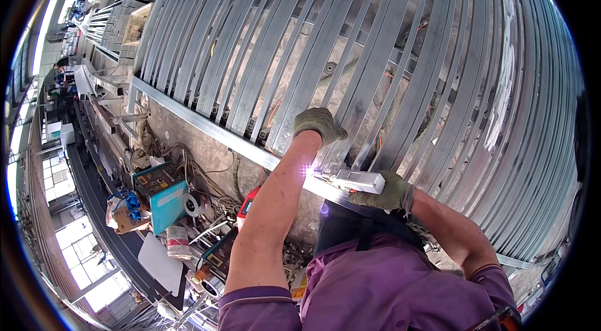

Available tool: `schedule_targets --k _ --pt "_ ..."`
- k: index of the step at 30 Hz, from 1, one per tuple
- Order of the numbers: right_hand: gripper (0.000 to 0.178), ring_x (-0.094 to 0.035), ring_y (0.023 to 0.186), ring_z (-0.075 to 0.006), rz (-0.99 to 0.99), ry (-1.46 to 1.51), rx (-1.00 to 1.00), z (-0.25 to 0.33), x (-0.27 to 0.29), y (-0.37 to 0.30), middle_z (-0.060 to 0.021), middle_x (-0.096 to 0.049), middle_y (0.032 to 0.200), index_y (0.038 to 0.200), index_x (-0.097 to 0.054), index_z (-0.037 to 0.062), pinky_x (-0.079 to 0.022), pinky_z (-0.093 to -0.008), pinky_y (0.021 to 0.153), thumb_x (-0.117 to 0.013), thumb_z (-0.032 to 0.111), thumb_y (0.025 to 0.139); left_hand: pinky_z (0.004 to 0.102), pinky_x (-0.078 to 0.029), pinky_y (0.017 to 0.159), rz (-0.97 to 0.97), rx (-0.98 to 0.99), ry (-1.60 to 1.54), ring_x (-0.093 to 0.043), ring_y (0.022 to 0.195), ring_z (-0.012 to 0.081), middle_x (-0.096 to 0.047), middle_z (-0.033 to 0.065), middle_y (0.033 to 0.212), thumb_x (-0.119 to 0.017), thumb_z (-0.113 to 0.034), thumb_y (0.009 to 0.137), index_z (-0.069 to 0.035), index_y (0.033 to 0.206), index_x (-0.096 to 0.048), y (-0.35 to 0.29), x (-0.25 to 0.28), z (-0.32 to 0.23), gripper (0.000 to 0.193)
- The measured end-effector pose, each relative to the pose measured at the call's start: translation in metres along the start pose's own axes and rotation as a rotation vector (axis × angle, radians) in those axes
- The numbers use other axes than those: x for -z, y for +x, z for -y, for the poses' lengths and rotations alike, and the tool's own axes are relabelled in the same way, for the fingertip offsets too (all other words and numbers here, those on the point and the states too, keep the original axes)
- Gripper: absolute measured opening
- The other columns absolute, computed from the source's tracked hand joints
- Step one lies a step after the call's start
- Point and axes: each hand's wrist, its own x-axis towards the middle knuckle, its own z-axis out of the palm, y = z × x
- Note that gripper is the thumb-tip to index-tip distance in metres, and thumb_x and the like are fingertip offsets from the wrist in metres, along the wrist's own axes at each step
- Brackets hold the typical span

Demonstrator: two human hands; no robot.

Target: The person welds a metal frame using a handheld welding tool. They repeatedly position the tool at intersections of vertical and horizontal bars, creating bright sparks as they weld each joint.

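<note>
Centre of frame: gloved left hand (pixel 317 125) resting on grey metal bars (pixel 360 90); finger closure cannot be told. Right of centre, lower: gloved right hand (pixel 389 193) gripping silver torch (pixel 360 181), glowing violet-white near long edge rail (pixel 206 123). Lower left: teal box (pixel 168 207) standing beside tangled cables (pixel 199 175).
</note>
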Motion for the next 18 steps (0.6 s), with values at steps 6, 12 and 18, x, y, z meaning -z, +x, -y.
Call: schedule_targets --k 6,12,18 --pt "0.073 -0.080 0.112 -0.0282 0.013 0.018 -0.021 -0.0039 0.0005 -0.0006 -0.0161 -0.083 0.124 0.142 -0.075 0.0095 -0.062 -0.0404 0.098 -0.089 0.060 0.092 0.0451 -0.060 0.107 -0.017 -0.006 0.003 -0.076 0.126 0.0319 -0.080 0.0172 0.134 -0.076 -0.080 0.088 -0.005 0.133 -0.080 -0.0010 0.0000 0.0005 0.087" --pt "0.073 -0.079 0.114 -0.0273 0.028 0.019 -0.034 -0.0052 0.0020 0.0008 -0.0155 -0.082 0.125 0.142 -0.075 0.0076 -0.061 -0.0397 0.099 -0.090 0.057 0.091 0.0452 -0.058 0.110 0.011 0.009 -0.005 -0.075 0.130 0.0317 -0.079 0.0176 0.137 -0.076 -0.078 0.090 -0.004 0.136 -0.077 -0.0045 0.0043 -0.0019 0.087" --pt "0.070 -0.079 0.115 -0.0258 0.030 0.038 -0.009 -0.0010 0.0037 -0.0018 -0.0150 -0.082 0.127 0.144 -0.074 0.0079 -0.061 -0.0382 0.100 -0.090 0.053 0.093 0.0447 -0.058 0.110 0.020 0.013 -0.007 -0.074 0.131 0.0320 -0.078 0.0179 0.139 -0.076 -0.078 0.089 -0.003 0.138 -0.076 -0.0062 0.0063 -0.0019 0.090"
